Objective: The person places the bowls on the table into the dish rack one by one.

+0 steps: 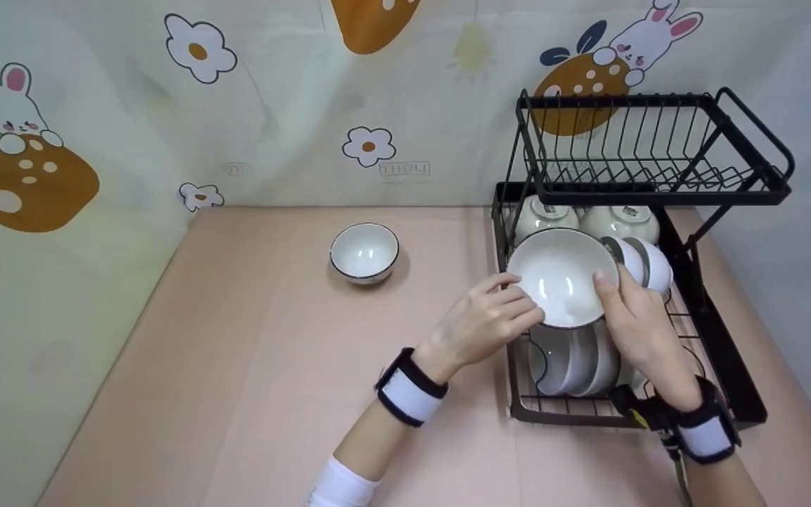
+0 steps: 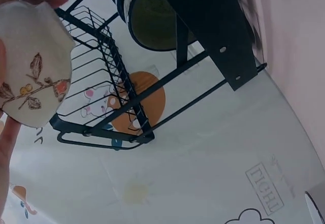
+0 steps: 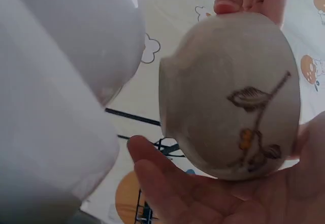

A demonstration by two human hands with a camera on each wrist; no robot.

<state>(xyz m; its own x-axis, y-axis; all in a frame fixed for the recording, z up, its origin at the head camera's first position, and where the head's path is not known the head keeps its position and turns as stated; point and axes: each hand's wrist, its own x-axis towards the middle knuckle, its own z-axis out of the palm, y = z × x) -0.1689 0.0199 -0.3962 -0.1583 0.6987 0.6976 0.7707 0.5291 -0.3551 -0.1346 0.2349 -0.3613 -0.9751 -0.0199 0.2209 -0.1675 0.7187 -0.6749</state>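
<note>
A white bowl (image 1: 560, 282) with a dark rim is held over the dish rack, its inside facing the head view. My right hand (image 1: 643, 327) grips its right side, thumb inside the rim and fingers underneath. At the lower left edge, my left hand (image 1: 486, 317) holds the rim with curled fingers. In the right wrist view the bowl's outside (image 3: 223, 97) shows a brown leafy branch and its foot ring; the left wrist view shows the same kind of painted branch on the bowl (image 2: 38, 61).
The black two-tier dish rack (image 1: 733, 366) stands at the right. Its lower tier holds upturned bowls (image 1: 620, 222) at the back, more bowls (image 1: 648, 264) on their sides, and standing dishes (image 1: 574, 362) in front. Another white bowl (image 1: 365, 251) sits upright on the pink table (image 1: 272, 366).
</note>
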